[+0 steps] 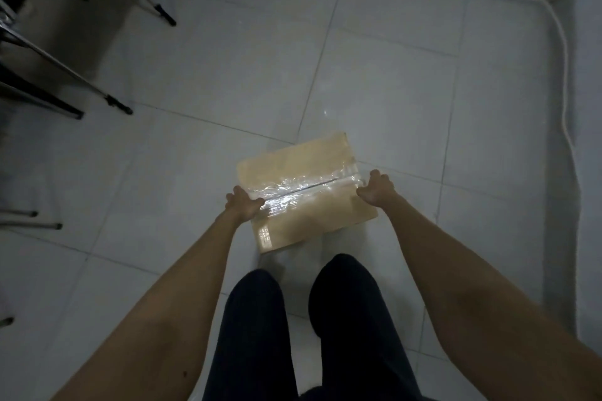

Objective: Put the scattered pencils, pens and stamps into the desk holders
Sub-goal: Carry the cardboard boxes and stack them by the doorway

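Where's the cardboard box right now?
In the head view, the taped cardboard box sits low at centre, just ahead of the person's legs, over the tiled floor, with the left hand and right hand at its sides.

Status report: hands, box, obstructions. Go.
Left hand and right hand gripping opposite ends of taped cardboard box. No pencils, pens, stamps or holders visible. Floor ahead clear.

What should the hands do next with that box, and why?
Probably lift the box straight up. The left hand and right hand each hold one of its opposite ends, and it seems to sit low, near the tiled floor. Its top is taped shut, and no pens or holders are in view.
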